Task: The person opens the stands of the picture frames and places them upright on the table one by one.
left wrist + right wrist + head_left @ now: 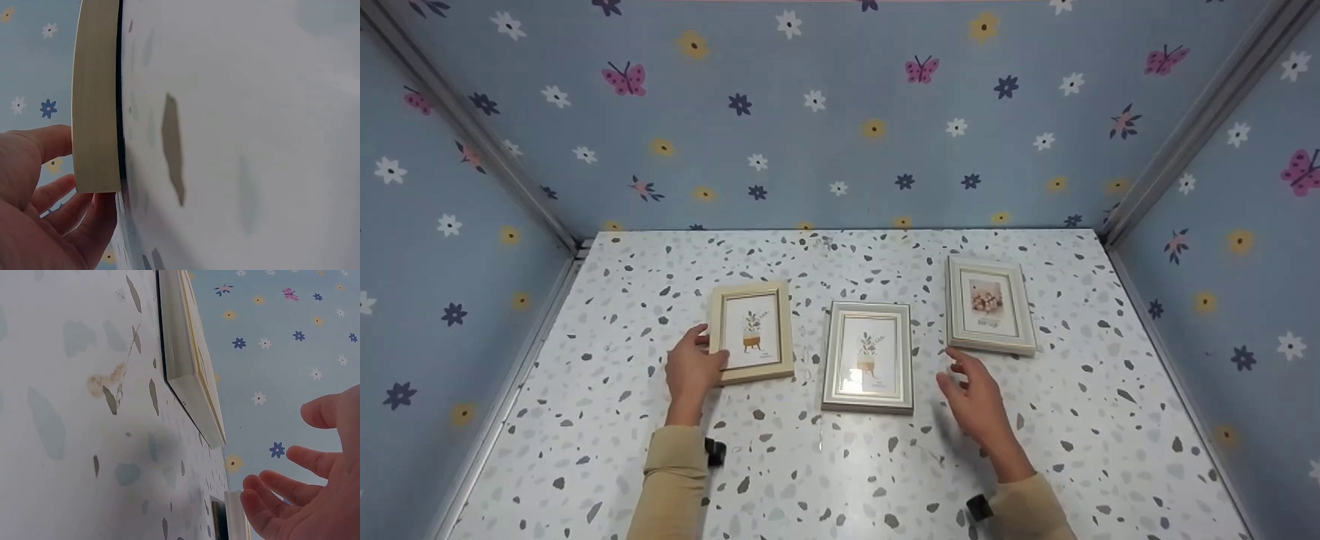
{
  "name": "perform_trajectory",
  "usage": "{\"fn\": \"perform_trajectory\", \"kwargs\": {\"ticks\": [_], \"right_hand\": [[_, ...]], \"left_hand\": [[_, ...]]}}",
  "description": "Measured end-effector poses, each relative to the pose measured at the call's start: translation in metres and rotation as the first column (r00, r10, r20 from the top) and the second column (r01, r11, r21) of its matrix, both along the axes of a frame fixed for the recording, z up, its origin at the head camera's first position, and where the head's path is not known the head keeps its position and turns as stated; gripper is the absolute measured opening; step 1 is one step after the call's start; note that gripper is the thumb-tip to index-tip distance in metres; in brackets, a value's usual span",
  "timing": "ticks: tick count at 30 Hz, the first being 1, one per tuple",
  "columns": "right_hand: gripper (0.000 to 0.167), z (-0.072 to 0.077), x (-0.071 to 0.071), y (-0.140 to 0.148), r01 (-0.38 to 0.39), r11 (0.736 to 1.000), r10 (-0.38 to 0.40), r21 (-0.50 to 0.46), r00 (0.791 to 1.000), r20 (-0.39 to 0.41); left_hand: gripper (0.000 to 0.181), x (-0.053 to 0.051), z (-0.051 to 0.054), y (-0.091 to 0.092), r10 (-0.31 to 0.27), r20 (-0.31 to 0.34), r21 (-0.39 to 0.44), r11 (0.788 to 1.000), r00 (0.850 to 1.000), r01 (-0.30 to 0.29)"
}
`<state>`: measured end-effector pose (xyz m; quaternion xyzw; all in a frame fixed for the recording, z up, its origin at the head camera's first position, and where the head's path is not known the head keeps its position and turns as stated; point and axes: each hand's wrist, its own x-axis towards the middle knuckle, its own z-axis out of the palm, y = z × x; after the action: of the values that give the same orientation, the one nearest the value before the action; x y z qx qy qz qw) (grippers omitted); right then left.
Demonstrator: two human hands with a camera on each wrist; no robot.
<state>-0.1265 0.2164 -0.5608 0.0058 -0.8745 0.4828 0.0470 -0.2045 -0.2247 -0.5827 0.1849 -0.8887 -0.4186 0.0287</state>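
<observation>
My left hand (693, 367) grips the lower left side of a beige picture frame (790, 330), its thumb over the front edge and fingers at the side. In the left wrist view, that hand (50, 208) holds the frame's end (97, 112). A silver-white frame (868, 405) lies flat in the middle. Just below a pale frame (990, 345) at the right, my right hand (976, 397) hovers open and holds nothing. The right wrist view has this hand (315, 495) with fingers slightly bent, apart from the middle frame (197, 394) and the right frame (236, 514).
The frames lie on a white speckled tabletop (780, 465). Blue panels with flowers and butterflies (840, 150) stand behind it and at both sides, with metal strips (1192, 120) at the corners.
</observation>
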Motion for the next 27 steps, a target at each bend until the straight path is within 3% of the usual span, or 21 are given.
{"fn": "perform_trajectory", "kwargs": {"ticks": [8, 16, 21, 27], "right_hand": [[0.049, 0.0, 0.0, 0.001, 0.013, 1.0, -0.013, -0.019, 1.0, 0.014], [0.048, -0.007, 0.007, 0.002, 0.021, 1.0, -0.021, -0.011, 1.0, 0.021], [0.049, -0.004, 0.006, 0.005, 0.021, 1.0, -0.02, -0.018, 0.999, 0.045], [0.048, -0.002, 0.002, 0.009, 0.004, 1.0, -0.003, -0.016, 0.999, 0.037]], "left_hand": [[0.057, -0.003, 0.002, 0.003, 0.032, -0.006, 0.016, 0.999, 0.999, -0.031], [0.057, 0.003, -0.001, 0.003, 0.089, 0.018, 0.046, 0.995, 0.996, -0.09], [0.059, 0.004, 0.003, 0.001, 0.063, 0.019, 0.061, 0.996, 0.998, -0.064], [0.059, -0.002, 0.012, -0.004, 0.009, 0.066, 0.057, 0.998, 0.998, -0.013]]}}
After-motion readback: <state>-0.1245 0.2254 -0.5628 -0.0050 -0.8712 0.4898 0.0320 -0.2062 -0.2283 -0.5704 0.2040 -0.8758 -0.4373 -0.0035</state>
